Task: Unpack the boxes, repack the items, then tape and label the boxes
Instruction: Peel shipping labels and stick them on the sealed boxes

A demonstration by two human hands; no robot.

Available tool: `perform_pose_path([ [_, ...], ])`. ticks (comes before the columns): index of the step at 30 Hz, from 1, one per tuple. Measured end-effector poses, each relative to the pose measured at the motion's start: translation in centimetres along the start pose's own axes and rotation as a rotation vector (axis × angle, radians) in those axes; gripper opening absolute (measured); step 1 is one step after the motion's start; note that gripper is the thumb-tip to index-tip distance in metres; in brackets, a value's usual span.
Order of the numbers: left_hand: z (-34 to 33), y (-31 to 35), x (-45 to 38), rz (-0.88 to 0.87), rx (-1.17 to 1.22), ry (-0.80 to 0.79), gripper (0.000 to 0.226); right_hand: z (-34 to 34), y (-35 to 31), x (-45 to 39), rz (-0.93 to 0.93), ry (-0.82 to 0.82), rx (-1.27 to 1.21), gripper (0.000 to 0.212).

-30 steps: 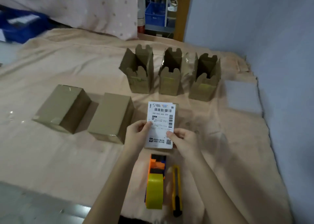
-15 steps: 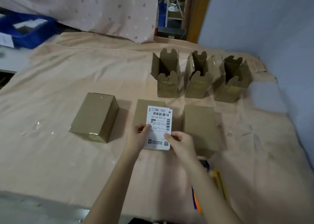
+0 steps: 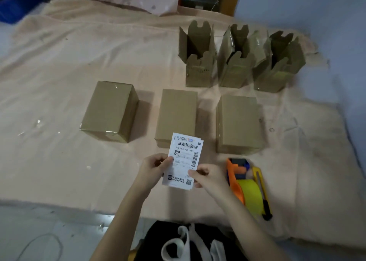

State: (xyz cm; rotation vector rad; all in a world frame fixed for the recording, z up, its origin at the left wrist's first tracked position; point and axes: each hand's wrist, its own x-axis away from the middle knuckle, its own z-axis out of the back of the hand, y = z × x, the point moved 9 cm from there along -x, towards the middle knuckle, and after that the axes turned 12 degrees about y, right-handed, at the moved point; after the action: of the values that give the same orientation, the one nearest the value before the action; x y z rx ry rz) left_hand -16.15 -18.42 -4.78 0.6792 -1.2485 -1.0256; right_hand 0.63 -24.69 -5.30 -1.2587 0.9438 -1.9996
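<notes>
Peach cloth (image 3: pixel 59 82) covering the surface, three closed boxes (image 3: pixel 238 123) in a row, three open boxes (image 3: pixel 200 62) behind, tape dispenser (image 3: pixel 242 185) beside yellow knife (image 3: pixel 262 191), left hand (image 3: pixel 153 169) and right hand (image 3: pixel 210 178) pinching label stack (image 3: pixel 185 159) just before middle box

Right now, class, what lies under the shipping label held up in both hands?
The shipping label covers the middle closed box's near end and some cloth. What lies beneath stays hidden.

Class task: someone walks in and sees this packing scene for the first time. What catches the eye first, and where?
The white shipping labels, held near the middle by the left hand and right hand. Next, three closed cardboard boxes in a row beyond, and the orange tape dispenser at right.
</notes>
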Motion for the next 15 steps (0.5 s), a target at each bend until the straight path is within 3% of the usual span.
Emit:
perform_pose_path([
  [3, 0.5, -2.7, 0.4, 0.035, -0.087, 0.010, 0.019, -1.0, 2.8, 0.1, -0.082, -0.048, 0.029, 0.010],
  [7, 1.3, -6.0, 0.3, 0.012, -0.276, 0.081, 0.030, -2.2, 5.3, 0.1, -0.155, -0.030, 0.067, 0.021],
  [10, 1.6, -7.3, 0.5, 0.005, -0.365, 0.144, 0.019, -3.0, 6.0, 0.2, -0.163, -0.015, 0.085, 0.021],
  [15, 2.1, -8.2, 0.8, 0.013, -0.402, 0.219, 0.019, -3.6, 6.3, 0.1, -0.162, 0.015, 0.091, 0.012],
])
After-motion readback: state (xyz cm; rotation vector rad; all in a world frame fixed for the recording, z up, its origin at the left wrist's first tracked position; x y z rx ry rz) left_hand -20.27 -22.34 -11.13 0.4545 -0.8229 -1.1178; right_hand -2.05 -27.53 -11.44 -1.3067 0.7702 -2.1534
